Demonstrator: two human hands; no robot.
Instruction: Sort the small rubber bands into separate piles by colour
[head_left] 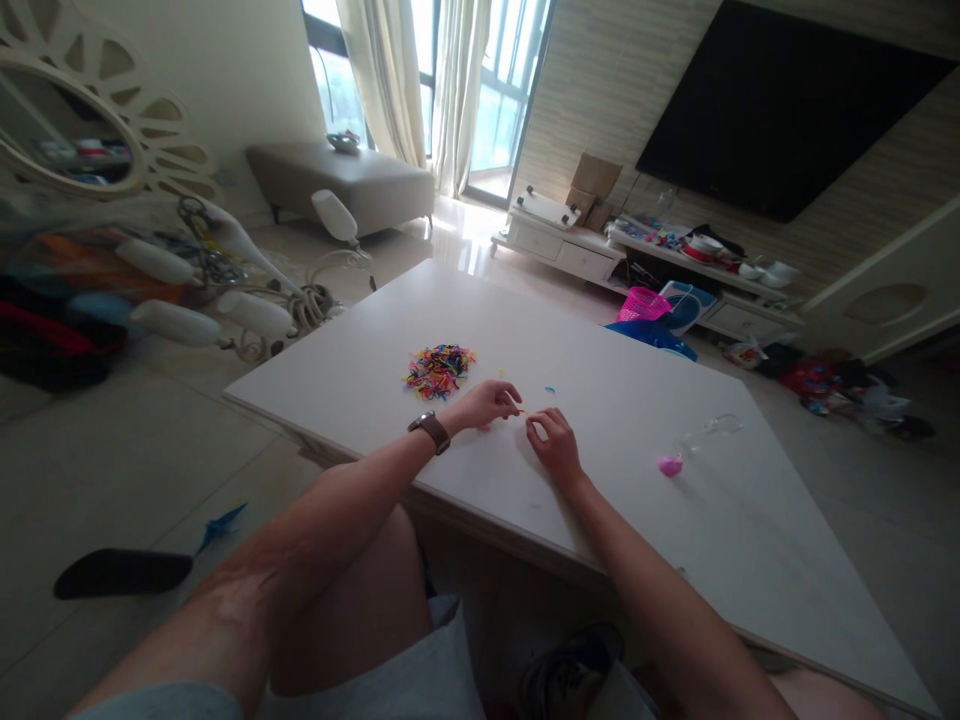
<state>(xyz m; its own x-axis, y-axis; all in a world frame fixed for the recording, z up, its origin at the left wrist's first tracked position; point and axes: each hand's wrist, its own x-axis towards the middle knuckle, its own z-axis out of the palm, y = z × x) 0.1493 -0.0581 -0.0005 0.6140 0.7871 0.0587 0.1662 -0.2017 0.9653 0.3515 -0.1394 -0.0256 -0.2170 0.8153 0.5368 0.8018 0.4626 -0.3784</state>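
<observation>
My left hand (491,403), with a dark-strapped watch on its wrist, is pinched closed over the white table (622,400). Close to its right, my right hand (555,442) is pinched too, fingertips almost meeting the left ones. Between the fingertips shows a tiny red and yellow piece (526,413), too small to make out exactly; both hands seem to grip it. A heap of small multicoloured loop-like pieces (440,371) lies just beyond my left wrist. One blue piece (550,390) and a yellow bit (501,372) lie loose beyond the hands.
A pink object (670,466) and a clear plastic item (720,425) lie on the table's right side. Left of the table stands a lamp fixture with white shades (255,313). A pink basket (645,303) stands past the far edge, before a cluttered low cabinet (577,262).
</observation>
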